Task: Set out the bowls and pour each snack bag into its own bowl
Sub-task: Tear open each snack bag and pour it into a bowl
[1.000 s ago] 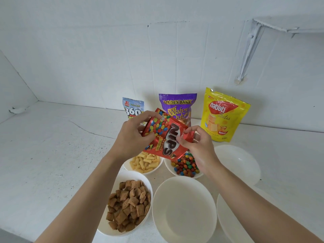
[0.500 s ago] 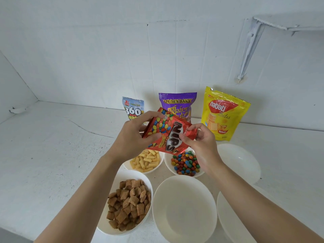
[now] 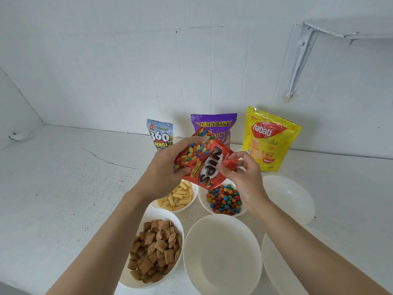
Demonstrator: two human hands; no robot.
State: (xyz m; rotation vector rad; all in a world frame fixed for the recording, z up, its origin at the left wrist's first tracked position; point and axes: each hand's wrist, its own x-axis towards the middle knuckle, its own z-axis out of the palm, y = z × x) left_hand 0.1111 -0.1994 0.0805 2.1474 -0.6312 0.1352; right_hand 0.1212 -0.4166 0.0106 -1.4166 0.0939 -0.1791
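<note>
A red Nips bag (image 3: 203,162) is held in the air above the bowls by both hands. My left hand (image 3: 164,169) grips its left half. My right hand (image 3: 242,173) pinches its crumpled right end. Right below it sits a white bowl of coloured candies (image 3: 223,200). A bowl of yellow sticks (image 3: 178,198) lies to its left, partly hidden by my left hand. In the near left bowl (image 3: 157,250) are brown pillow snacks. Three white bowls stand bare: near centre (image 3: 222,254), far right (image 3: 289,196), near right (image 3: 282,267).
Against the white tiled wall stand three bags: a blue 360 Kuaci bag (image 3: 160,134), a purple Mum's Bake wafer bag (image 3: 214,126) and a yellow Nabati bag (image 3: 270,139). A shelf bracket (image 3: 297,58) hangs on the wall at the upper right.
Both hands have raised the Nips bag a little and tilted it more level. The right hand has crumpled the bag's right end. More candies show in the bowl beneath.
</note>
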